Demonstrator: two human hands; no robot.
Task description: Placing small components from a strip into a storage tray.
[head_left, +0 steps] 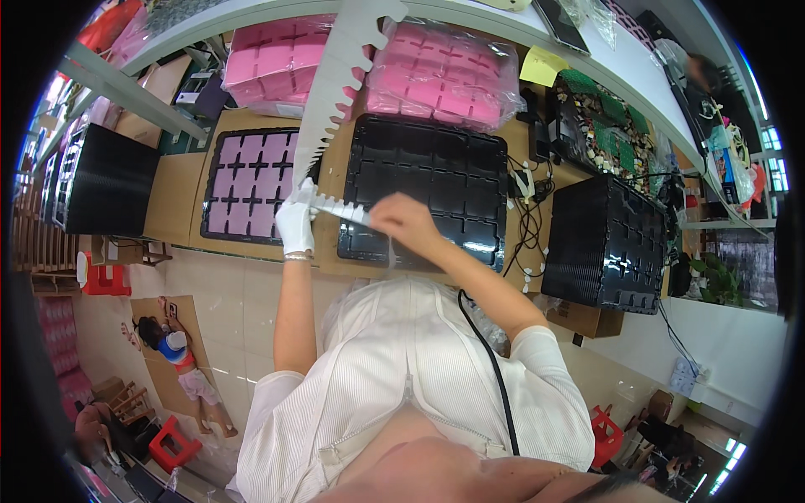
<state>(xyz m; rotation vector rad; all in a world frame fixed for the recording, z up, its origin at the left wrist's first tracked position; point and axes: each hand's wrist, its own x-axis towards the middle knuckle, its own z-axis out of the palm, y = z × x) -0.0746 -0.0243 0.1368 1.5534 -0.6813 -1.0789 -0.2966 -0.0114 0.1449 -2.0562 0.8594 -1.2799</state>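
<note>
My left hand [295, 222], in a white glove, is closed on a long pale strip with a toothed edge [323, 92], which rises from it past the top of the view. A shorter white notched length [342, 208] runs from this hand across to my bare right hand [408, 222], whose fingers pinch its end. I cannot tell whether the two lengths are one piece. Below the hands is a black compartment tray [423, 189], its cells glossy and dark. To the left lies another black tray [251, 180] with pink pieces in its cells.
Pink foam trays in clear plastic [444, 71] stand at the back. Stacked black trays [599, 243] are at the right, more [109, 180] at the left. Cables [528, 214] and green circuit boards [599, 117] lie right. A child [184, 356] lies on cardboard on the floor.
</note>
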